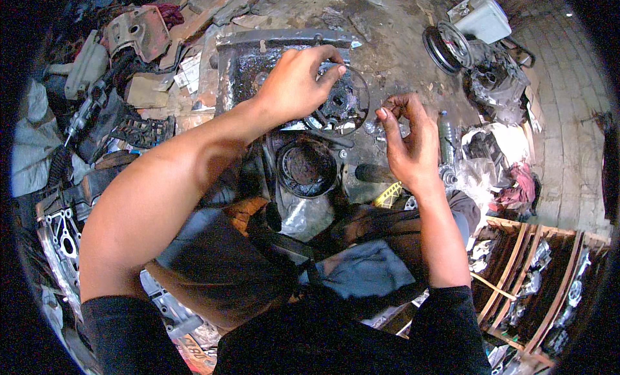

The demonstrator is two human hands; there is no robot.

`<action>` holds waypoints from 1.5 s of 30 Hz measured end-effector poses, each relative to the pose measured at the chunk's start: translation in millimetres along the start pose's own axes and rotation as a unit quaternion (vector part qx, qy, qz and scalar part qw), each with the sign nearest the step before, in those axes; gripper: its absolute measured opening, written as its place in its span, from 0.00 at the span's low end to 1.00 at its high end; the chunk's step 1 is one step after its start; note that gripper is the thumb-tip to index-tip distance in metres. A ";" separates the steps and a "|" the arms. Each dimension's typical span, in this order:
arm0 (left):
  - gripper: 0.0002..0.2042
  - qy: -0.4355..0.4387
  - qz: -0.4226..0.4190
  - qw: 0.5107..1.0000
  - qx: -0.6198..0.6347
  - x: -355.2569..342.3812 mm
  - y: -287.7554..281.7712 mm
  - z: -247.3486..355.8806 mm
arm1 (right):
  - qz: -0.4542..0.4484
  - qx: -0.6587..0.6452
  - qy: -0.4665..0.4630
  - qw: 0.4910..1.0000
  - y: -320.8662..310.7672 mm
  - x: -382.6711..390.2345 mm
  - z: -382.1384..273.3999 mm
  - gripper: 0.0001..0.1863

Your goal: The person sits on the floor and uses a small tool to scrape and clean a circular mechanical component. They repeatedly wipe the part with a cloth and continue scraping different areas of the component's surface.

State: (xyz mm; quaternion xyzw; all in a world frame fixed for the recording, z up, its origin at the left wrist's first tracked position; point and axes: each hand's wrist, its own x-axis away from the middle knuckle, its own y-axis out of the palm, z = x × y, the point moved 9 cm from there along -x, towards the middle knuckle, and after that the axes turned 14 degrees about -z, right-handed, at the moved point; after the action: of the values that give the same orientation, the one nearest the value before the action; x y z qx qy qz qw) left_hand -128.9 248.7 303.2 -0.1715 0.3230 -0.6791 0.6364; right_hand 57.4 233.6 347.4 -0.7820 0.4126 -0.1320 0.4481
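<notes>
My left hand [298,83] is closed in a pinch, thumb and forefinger meeting at the upper edge of a thin dark ring [367,105]. Beneath the ring lies a dark, greasy round metal part [337,104], resting in a shallow metal tray [234,45] with oily residue. To the right, my right hand [411,139] is raised with curled fingers and the thumb close to the fingertips; anything pinched there is too small to make out. Nearer to me, between my legs, stands a round dark container [307,169] with brown, grimy contents.
A dark handle-like piece [374,174] and a yellow plastic piece [390,194] lie near my right knee. Pulleys [445,49], a white container [479,16] and a bottle [445,139] stand rightward. Metal parts [135,36] crowd the left. A wooden rack [542,284] is at lower right.
</notes>
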 end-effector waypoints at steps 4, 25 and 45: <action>0.15 -0.017 -0.020 0.999 0.021 -2.1 3.2 -3.6 | -0.013 -0.071 -0.010 0.997 11.5 -2.5 4.9 0.04; 0.11 -0.009 0.053 0.998 0.032 6.2 3.6 -9.3 | -0.019 0.113 -0.099 0.988 42.3 4.5 -21.6 0.03; 0.14 -0.060 0.023 0.998 0.020 6.2 6.9 -11.3 | 0.019 0.133 -0.094 0.986 35.6 4.6 -16.7 0.01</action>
State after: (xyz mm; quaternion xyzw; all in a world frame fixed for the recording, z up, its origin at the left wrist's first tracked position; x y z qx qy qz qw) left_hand -131.7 245.3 289.3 -0.1913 0.2747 -0.6592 0.6734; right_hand 31.9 211.1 327.3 -0.7161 0.3622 -0.1032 0.5877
